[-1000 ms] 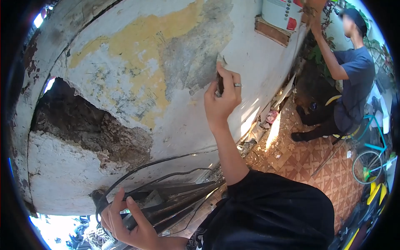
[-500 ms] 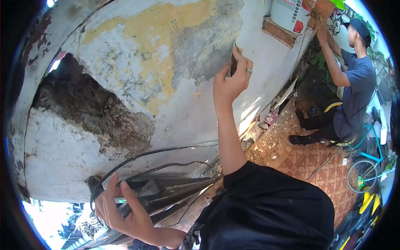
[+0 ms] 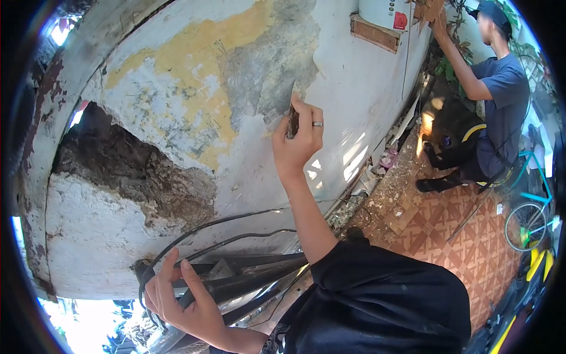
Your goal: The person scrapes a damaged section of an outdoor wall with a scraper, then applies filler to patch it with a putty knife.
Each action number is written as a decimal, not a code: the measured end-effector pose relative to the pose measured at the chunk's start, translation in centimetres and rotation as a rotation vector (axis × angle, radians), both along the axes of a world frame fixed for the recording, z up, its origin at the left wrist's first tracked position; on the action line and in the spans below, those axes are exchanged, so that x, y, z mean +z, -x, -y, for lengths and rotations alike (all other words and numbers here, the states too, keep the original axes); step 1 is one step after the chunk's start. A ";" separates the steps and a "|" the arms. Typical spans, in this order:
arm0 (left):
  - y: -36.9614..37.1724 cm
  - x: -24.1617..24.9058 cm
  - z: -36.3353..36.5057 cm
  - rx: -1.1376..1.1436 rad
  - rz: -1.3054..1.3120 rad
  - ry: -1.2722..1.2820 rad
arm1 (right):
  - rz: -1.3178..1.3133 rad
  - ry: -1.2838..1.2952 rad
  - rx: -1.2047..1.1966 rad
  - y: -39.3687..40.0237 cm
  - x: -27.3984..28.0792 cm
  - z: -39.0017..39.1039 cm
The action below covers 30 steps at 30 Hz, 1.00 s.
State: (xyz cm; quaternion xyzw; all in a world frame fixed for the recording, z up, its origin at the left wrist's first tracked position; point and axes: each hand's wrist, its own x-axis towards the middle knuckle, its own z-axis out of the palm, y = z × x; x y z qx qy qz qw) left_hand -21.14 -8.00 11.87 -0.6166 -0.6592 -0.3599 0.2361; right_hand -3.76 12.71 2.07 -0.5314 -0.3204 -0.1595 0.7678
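Observation:
My right hand (image 3: 298, 141), a ring on one finger, is closed around a scraper (image 3: 293, 115) whose blade presses against the peeling wall (image 3: 354, 82) at the edge of a grey bare patch (image 3: 268, 71). Old yellow paint (image 3: 194, 53) shows to the left of that patch. My left hand (image 3: 180, 298) rests low down on dark metal bars (image 3: 247, 280), fingers spread over them, close to black cables (image 3: 200, 233) that run along the wall's foot.
A big hole with crumbling brown masonry (image 3: 135, 171) gapes at the left. Another person (image 3: 492, 100) works on the wall at the far right under a white box (image 3: 386, 12). Rubble (image 3: 377, 171) lines the patterned tile floor (image 3: 466, 236); a bicycle (image 3: 527, 218) stands right.
My right hand with the scraper went up along the grey patch's edge, then came back down and left. My left hand stayed on the bars.

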 end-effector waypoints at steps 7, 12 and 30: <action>-0.1 -0.3 -0.1 0.041 0.041 0.012 | -0.091 0.059 0.022 -5.1 0.6 -1.9; -0.1 -0.6 -0.5 0.095 0.110 -0.047 | -0.061 0.029 0.072 -7.4 0.1 -2.3; -0.2 0.9 -1.0 -0.063 -0.140 -0.190 | 0.041 -0.159 0.066 -4.9 1.6 -2.3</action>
